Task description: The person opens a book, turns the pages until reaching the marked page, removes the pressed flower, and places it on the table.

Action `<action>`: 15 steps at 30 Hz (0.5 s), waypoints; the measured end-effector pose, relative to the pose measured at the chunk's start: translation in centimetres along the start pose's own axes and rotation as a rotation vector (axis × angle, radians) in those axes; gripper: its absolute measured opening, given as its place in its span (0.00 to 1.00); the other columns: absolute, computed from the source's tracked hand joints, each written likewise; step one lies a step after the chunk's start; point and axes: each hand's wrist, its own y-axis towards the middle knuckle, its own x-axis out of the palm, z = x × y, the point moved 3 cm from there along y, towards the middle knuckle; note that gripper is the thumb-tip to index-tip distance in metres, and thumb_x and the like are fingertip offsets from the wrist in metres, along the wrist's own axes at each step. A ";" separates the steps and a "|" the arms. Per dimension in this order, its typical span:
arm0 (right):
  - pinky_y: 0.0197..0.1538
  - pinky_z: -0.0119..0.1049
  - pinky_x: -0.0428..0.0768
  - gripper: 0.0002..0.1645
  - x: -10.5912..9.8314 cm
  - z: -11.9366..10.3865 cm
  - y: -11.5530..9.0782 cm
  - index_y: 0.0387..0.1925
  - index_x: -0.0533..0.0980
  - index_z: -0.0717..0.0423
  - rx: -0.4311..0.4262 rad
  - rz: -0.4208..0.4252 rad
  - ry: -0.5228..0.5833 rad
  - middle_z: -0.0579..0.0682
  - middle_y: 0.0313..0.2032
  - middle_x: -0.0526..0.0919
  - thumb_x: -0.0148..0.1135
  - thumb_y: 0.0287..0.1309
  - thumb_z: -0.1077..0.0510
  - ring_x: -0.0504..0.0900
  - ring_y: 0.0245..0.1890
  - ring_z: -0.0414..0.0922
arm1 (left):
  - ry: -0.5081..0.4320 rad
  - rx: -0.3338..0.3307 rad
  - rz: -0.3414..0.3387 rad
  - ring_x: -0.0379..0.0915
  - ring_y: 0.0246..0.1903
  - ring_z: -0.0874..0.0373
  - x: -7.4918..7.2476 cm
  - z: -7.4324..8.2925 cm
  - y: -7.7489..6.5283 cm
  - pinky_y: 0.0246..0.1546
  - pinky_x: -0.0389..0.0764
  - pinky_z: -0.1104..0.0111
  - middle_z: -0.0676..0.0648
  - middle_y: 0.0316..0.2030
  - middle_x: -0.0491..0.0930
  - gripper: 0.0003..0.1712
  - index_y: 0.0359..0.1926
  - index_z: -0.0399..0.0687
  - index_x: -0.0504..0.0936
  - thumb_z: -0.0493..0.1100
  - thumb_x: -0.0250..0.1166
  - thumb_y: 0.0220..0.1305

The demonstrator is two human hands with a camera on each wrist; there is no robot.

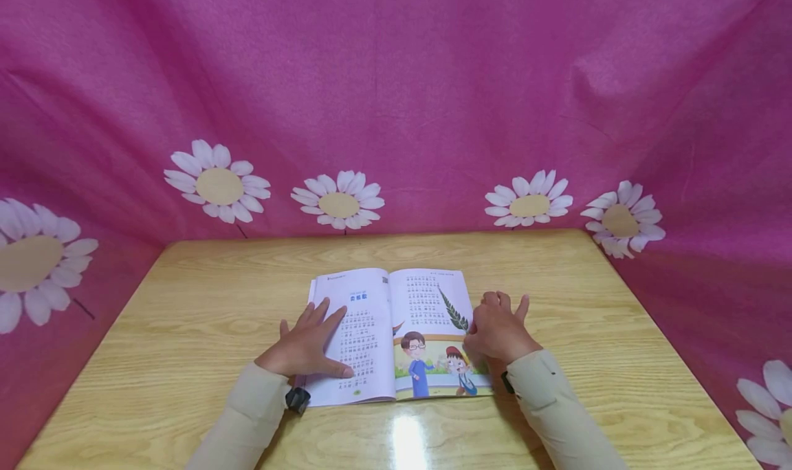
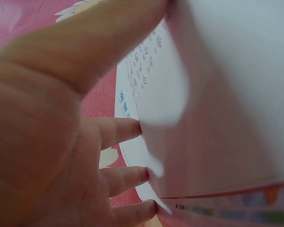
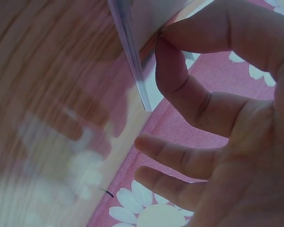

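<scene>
An open picture book (image 1: pixel 396 298) lies on the table, with printed text on both pages and two cartoon figures low on the right page (image 1: pixel 416 367). My left hand (image 1: pixel 307 343) rests spread on the left page (image 1: pixel 365 284), thumb near its lower part. In the left wrist view the fingertips (image 2: pixel 144 172) touch the white paper. At the book's right edge is my right hand (image 1: pixel 502 329). Its thumb and index fingertips (image 3: pixel 173 35) meet in a pinch at the page edge, while its other fingers stand away from the paper.
The wooden table (image 1: pixel 185 305) extends around the book on all sides. Behind it and at both sides hangs a pink cloth (image 1: pixel 433 113) printed with white daisies. A patch of light reflects off the tabletop in front of the book.
</scene>
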 end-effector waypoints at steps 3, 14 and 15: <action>0.60 0.75 0.27 0.08 0.0 0.0 0.0 0.15 0.76 0.48 -0.002 0.002 0.003 0.62 0.53 0.69 0.67 0.40 0.56 0.53 0.64 0.66 | -0.001 0.000 -0.002 0.31 0.73 0.36 0.0 0.0 0.0 0.59 0.31 0.29 0.40 0.75 0.41 0.67 0.75 0.55 0.54 0.68 0.76 0.36; 0.60 0.75 0.27 0.09 -0.1 -0.2 -0.1 0.16 0.75 0.51 0.018 0.007 0.002 0.60 0.48 0.70 0.69 0.37 0.58 0.53 0.64 0.66 | 0.008 -0.006 -0.001 0.30 0.73 0.36 0.1 0.0 0.1 0.59 0.31 0.29 0.41 0.76 0.40 0.67 0.75 0.56 0.53 0.68 0.76 0.36; 0.60 0.74 0.27 0.09 -0.1 -0.3 -0.1 0.17 0.75 0.51 0.023 0.005 -0.001 0.60 0.48 0.70 0.69 0.37 0.58 0.53 0.64 0.66 | 0.007 -0.006 -0.001 0.30 0.73 0.36 0.1 0.0 0.1 0.59 0.31 0.29 0.41 0.76 0.40 0.67 0.75 0.56 0.53 0.68 0.76 0.36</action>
